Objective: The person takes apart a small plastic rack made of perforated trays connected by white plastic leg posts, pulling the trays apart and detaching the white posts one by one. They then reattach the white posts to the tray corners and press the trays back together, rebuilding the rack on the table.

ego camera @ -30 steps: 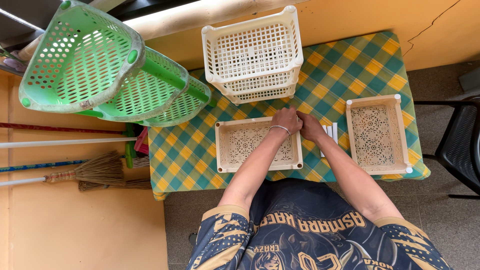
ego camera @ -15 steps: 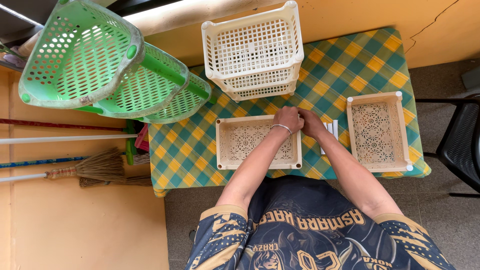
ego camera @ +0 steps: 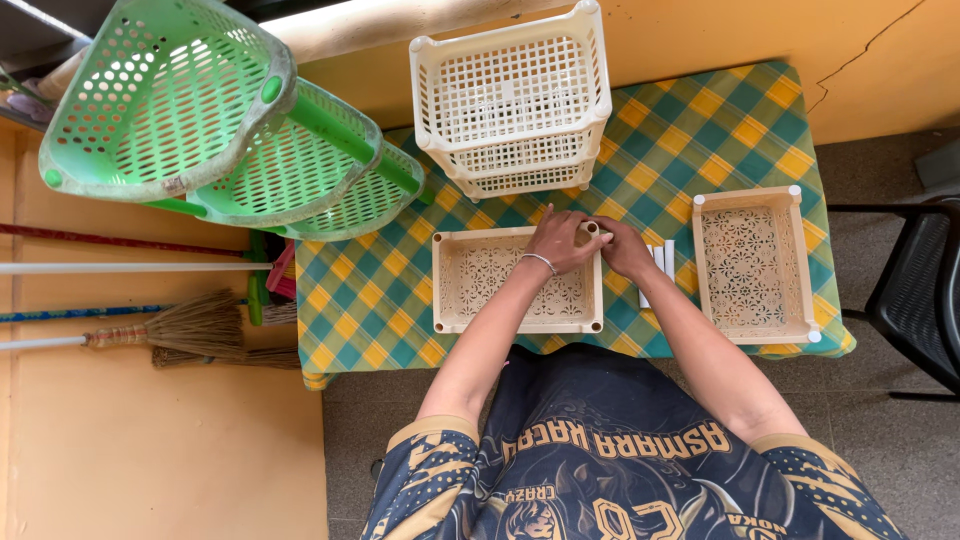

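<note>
I saw both hands meeting at the far right corner of the shallow cream plastic tray with a perforated floral base (ego camera: 500, 285), which lay on the green-and-yellow checked tablecloth (ego camera: 740, 130) straight ahead of the body. The left hand (ego camera: 557, 240), a thin bracelet at its wrist, rested over the tray's far rim with its fingers (ego camera: 572, 222) curled down onto the corner post. The right hand (ego camera: 625, 248) pressed against that same corner from the 3 o'clock side, fingers bent narrow around it; whether either hand pinched a small separate piece there, I could not tell.

The tray held nothing but the left hand's shadow. Just beside the right hand, at its 3 o'clock, a few short white plastic rods (ego camera: 662, 262) lay on the cloth. Further toward 3 o'clock sat a second cream perforated tray (ego camera: 757, 262), its inside bare. At 12 o'clock from the hands stood a stacked white lattice plastic basket rack (ego camera: 512, 95), its top tier bare. At 10 o'clock, off the table's edge, leaned a tiered green perforated plastic rack (ego camera: 180, 120), and below it, at 9 o'clock, a straw broom (ego camera: 190, 325) lay beside long handles.

Both forearms ran forward from the dark printed shirt (ego camera: 610, 450) and converged, elbows apart, wrists nearly touching.
</note>
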`<state>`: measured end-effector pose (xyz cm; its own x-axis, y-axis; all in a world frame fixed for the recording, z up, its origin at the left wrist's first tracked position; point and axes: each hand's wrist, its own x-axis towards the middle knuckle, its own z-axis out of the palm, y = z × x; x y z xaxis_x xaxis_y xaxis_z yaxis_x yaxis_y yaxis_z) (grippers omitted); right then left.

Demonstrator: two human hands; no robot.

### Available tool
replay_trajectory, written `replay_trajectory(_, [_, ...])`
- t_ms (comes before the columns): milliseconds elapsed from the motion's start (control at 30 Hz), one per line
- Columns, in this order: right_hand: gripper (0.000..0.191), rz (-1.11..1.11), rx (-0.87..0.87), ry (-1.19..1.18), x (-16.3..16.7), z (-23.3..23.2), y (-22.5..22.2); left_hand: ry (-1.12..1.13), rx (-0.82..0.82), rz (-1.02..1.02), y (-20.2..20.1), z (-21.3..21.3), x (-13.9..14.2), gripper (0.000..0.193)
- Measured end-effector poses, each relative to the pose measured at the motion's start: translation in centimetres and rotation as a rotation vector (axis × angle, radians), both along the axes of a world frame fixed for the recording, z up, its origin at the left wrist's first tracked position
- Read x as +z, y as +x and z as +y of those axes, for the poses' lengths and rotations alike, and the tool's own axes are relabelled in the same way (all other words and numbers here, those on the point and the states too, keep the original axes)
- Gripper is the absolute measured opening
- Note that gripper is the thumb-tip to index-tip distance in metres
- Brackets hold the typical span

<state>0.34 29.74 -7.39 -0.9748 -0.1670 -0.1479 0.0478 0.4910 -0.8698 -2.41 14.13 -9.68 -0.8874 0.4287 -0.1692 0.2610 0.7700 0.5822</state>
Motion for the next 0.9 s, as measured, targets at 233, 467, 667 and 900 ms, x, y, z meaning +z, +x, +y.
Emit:
replay_trajectory(233, [0.037,-0.232,-0.259,-0.430,0.0,-0.8,1.4,0.210,0.216,0.276,1.3,-4.5,1.1,0.044])
replay_trajectory(467, [0.036,-0.364,-0.283,-0.294,-0.2,1.5,4.6,0.351,0.696,0.448,6.3,-15.1,2.0,0.030])
replay_trajectory(667, [0.038,-0.376,-0.242,-0.218,-1.6,1.7,6.2,0.560,0.913,-0.161,8.4,-20.9,-1.4,0.042])
replay_trajectory(900, [0.034,-0.094,-0.167,-0.256,-3.1,0.8,7.2,0.691,0.790,-0.191,10.3,-20.1,-3.6,0.032])
